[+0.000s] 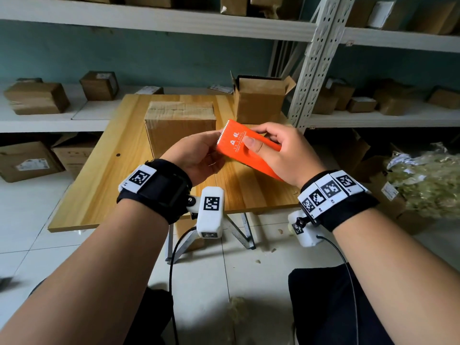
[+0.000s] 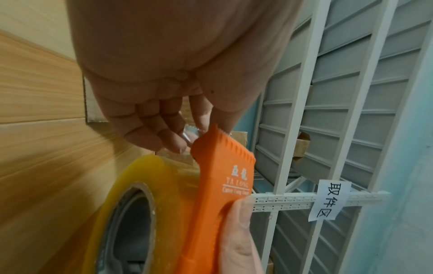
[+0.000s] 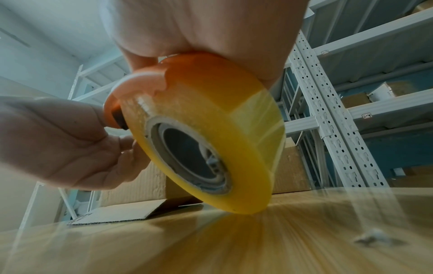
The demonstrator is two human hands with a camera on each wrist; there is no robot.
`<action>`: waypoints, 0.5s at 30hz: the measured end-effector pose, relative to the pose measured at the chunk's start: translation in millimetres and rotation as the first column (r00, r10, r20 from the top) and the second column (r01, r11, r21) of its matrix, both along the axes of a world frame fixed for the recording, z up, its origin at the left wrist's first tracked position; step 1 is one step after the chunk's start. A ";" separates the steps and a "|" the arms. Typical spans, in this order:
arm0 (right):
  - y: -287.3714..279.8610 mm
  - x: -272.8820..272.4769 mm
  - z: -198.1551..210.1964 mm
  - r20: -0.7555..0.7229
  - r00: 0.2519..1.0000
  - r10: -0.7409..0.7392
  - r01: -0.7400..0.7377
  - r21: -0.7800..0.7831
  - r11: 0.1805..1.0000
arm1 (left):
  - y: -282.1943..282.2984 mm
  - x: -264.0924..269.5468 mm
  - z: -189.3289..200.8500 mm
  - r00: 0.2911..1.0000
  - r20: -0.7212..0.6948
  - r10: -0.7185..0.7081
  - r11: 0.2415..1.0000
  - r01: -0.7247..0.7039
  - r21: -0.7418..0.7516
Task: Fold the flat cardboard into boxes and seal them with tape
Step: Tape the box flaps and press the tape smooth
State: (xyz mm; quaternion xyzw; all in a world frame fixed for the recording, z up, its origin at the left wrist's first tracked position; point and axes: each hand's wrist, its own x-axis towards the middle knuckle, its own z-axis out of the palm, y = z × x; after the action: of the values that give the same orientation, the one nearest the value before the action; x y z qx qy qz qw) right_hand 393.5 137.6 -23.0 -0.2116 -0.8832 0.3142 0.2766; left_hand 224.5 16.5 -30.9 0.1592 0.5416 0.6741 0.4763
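Just beyond the hands, a closed cardboard box [image 1: 179, 125] stands on the wooden table [image 1: 107, 175], its top flaps down with tape across them, so nothing of its inside shows. Farther out, past the right hand's fingers, an open box [image 1: 260, 100] stands with its flaps up; its interior is turned away from every view.

The right hand [image 1: 286, 155] grips the orange tape dispenser [image 1: 245, 148] above the table, thumb pressed flat on its printed face, fingers wrapped round the far side. The yellowish tape roll [image 3: 211, 140] sits in the dispenser under that palm, hidden from the head camera. The left hand [image 1: 196, 155] has its fingertips [image 2: 174, 143] curled in at the dispenser's toothed end, where a clear bit of tape [image 2: 191, 132] seems to lie between them; whether they truly pinch it is hard to tell. A flat piece of cardboard [image 3: 121, 213] lies on the table below the left hand.
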 end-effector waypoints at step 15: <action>-10.8 3.3 1.1 -0.012 0.998 0.054 -0.054 -0.030 0.998 | -9.9 2.7 -2.0 0.981 -0.146 0.125 0.991 -0.117 0.060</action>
State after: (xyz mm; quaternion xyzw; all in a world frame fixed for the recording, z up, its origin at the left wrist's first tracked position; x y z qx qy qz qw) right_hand 396.8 126.7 -21.9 -0.1901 -0.8821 0.3361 0.2698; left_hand 227.2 6.6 -32.9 0.1879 0.5671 0.7016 0.3885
